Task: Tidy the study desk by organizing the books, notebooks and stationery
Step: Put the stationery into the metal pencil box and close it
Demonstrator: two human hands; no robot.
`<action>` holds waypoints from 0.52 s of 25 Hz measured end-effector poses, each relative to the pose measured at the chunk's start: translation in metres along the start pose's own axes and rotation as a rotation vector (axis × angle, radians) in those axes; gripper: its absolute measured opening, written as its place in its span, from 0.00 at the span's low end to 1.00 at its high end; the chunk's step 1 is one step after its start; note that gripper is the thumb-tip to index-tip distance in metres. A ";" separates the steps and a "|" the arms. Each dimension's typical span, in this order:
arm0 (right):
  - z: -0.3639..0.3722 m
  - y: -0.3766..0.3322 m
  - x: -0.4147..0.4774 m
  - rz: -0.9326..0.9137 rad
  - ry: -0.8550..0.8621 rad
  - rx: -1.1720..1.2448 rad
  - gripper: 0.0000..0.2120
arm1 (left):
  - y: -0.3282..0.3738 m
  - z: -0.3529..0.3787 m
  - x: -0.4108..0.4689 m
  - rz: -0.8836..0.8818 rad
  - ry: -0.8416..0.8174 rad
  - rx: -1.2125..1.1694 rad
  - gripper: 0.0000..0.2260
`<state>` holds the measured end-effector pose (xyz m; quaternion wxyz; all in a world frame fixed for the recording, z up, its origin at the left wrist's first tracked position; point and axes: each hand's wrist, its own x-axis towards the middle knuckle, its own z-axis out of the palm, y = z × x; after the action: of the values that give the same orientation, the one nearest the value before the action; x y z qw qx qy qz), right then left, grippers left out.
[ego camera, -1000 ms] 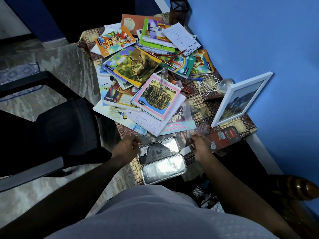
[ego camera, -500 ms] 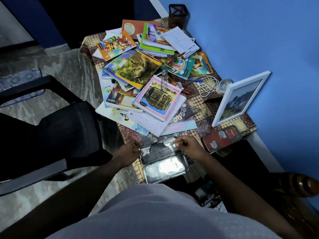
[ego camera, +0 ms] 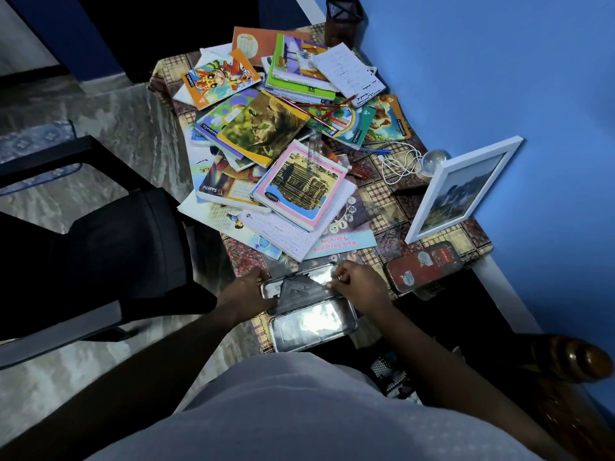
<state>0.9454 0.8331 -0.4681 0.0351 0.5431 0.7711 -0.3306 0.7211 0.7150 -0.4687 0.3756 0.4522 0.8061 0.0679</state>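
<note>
Dimly, left hand [ego camera: 244,291] at edge of tin [ego camera: 312,324], right hand [ego camera: 357,282] over it; both grips indiscernible

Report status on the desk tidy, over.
Left hand grips open tin at one end. Right hand, fingers curled over it, hold unclear. Set square inside. Book pile unsorted behind.

Open tin [ego camera: 312,325]: left hand [ego camera: 248,291] grips edge, right hand [ego camera: 362,285] pinches ruler [ego camera: 327,284], seemingly.
</note>
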 end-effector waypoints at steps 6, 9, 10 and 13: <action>-0.012 0.000 0.003 -0.042 0.061 -0.157 0.16 | 0.003 0.000 0.004 -0.012 0.019 0.025 0.22; -0.020 0.017 0.019 -0.038 0.251 -0.138 0.13 | 0.006 -0.004 0.007 0.000 0.037 0.064 0.23; -0.025 0.023 0.027 -0.003 0.318 -0.186 0.11 | 0.007 -0.005 0.008 0.001 0.045 0.067 0.23; -0.041 0.030 0.044 0.216 0.314 -0.243 0.17 | 0.013 -0.007 0.011 -0.001 0.070 0.068 0.22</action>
<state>0.9659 0.8973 -0.4687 0.0149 0.6591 0.7386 -0.1409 0.7217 0.7329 -0.4637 0.3318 0.4616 0.8208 0.0563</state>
